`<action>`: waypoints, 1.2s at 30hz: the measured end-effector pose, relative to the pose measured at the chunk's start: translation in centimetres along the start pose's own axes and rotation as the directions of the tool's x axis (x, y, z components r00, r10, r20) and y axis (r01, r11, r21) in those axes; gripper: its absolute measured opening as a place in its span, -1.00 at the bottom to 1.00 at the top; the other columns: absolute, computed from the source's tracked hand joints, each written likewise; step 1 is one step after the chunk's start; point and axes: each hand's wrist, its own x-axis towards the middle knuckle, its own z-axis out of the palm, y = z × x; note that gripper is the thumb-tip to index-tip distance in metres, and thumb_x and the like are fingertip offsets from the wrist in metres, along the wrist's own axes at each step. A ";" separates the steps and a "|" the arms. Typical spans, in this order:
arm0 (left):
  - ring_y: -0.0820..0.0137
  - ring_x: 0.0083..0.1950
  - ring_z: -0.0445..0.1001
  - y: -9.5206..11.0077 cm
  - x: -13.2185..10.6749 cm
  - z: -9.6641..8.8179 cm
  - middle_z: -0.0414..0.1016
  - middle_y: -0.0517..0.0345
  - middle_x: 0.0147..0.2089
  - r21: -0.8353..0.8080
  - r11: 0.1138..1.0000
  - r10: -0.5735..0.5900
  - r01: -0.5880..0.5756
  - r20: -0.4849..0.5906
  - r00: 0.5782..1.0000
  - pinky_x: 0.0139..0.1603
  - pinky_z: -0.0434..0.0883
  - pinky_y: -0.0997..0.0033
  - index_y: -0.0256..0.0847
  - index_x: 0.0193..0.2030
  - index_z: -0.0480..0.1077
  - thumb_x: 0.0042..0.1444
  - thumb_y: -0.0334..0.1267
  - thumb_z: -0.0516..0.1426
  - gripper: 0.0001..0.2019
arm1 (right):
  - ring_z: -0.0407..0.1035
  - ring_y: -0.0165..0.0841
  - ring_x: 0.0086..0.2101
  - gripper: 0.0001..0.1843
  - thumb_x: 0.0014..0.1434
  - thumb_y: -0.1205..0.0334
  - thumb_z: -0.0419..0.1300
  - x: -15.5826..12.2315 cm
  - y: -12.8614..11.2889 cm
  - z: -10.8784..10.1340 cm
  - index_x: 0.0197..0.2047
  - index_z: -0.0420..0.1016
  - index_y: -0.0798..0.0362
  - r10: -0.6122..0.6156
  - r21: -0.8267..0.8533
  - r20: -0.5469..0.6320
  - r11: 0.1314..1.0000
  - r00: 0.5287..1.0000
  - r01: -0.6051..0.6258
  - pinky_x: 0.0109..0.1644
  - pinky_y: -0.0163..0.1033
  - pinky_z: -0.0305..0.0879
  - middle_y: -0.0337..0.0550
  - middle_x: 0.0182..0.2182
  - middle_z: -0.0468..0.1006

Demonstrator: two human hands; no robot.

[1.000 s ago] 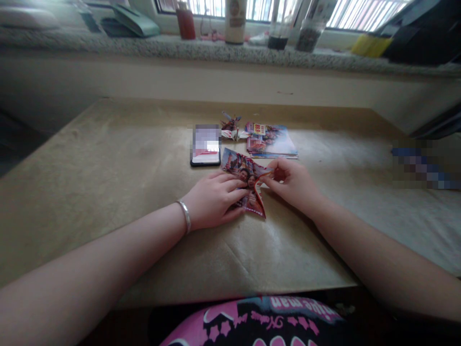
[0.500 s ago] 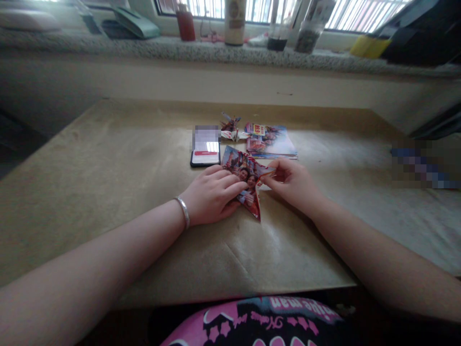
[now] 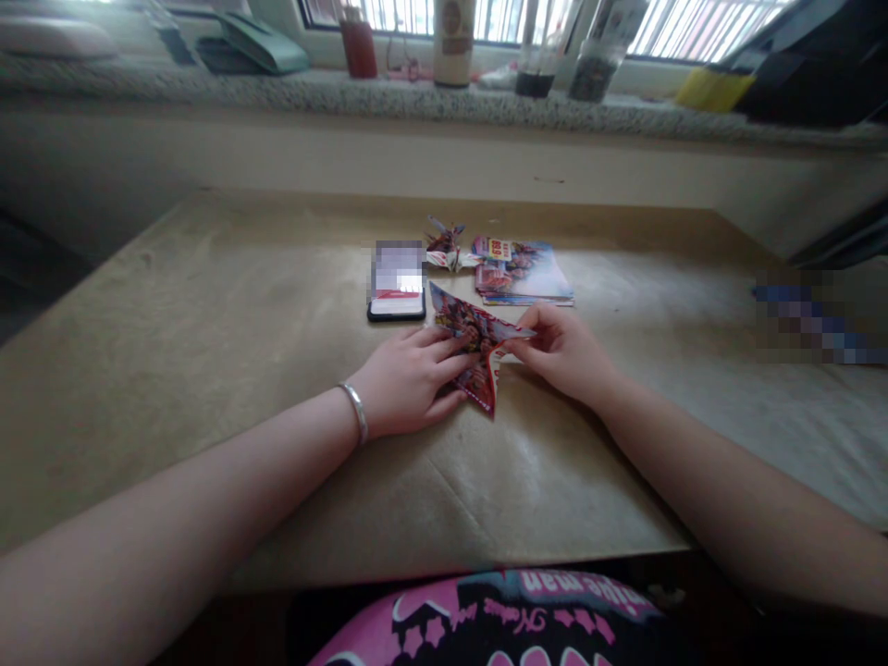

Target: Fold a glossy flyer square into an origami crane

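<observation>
A colourful printed sheet, partly folded (image 3: 478,347), lies on the brown paper-covered table (image 3: 208,351). My left hand (image 3: 409,379), with a silver bangle at the wrist, lies flat on the sheet's left part with fingers stretched out. My right hand (image 3: 565,351) pinches the sheet's right corner between thumb and fingers and lifts it a little off the table. The sheet's lower point sticks out between both hands.
A phone (image 3: 397,291) lies just behind my left hand. Behind it are a small folded paper figure (image 3: 444,248) and a stack of printed leaflets (image 3: 524,271). Bottles and jars stand on the stone windowsill (image 3: 416,92). A blurred object (image 3: 819,314) lies at the right.
The right hand has drawn the sheet's right corner up and leftward, so the sheet looks narrower and more folded. The left hand stays pressed on it.
</observation>
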 end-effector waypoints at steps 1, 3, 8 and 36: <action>0.08 0.21 0.33 0.0 0.0 0.0 0.37 -0.07 0.22 -0.004 1.000 -0.007 0.007 -0.008 1.000 0.18 0.34 0.03 -0.25 0.13 0.38 0.23 -0.07 0.01 -0.57 | 0.26 -0.43 -0.50 -0.74 0.03 0.08 0.27 0.0 0.0 0.0 -0.45 0.26 -0.01 -0.007 -0.026 -0.003 1.000 1.000 0.007 -0.38 -0.28 0.25 -0.30 -0.53 0.37; 0.09 0.17 0.36 0.1 0.0 -0.1 0.40 -0.13 0.17 -0.013 1.000 -0.019 0.018 -0.027 0.999 0.19 0.35 0.05 -0.32 0.12 0.37 0.22 -0.05 0.01 -0.54 | 0.23 -0.45 -0.51 -0.74 0.02 0.10 0.27 -0.1 -0.2 -0.1 -0.46 0.26 -0.01 -0.012 -0.067 -0.016 0.998 1.000 0.011 -0.41 -0.30 0.22 -0.31 -0.54 0.35; 0.10 0.09 0.42 0.2 0.0 -0.2 0.42 -0.22 0.08 -0.044 0.996 -0.080 0.078 -0.054 0.995 0.11 0.42 0.11 -0.44 0.23 0.21 0.22 -0.03 0.03 -0.43 | 0.31 -0.42 -0.47 -0.79 0.01 0.17 0.26 -0.1 -0.7 -0.2 -0.47 0.28 0.00 -0.038 -0.129 -0.025 0.991 0.999 0.034 -0.37 -0.28 0.29 -0.27 -0.51 0.40; 0.12 0.31 0.24 -0.5 0.0 -0.1 0.24 -0.04 0.32 0.116 0.993 0.070 -0.035 -0.311 0.948 0.35 0.11 -0.10 -0.19 -0.18 0.38 0.21 -0.11 0.12 -0.81 | 0.40 -0.45 -0.51 -0.69 0.06 -0.01 0.28 -0.2 -0.4 0.5 -0.34 0.30 0.01 0.027 0.036 -0.093 0.999 0.995 -0.023 -0.41 -0.29 0.40 -0.29 -0.46 0.49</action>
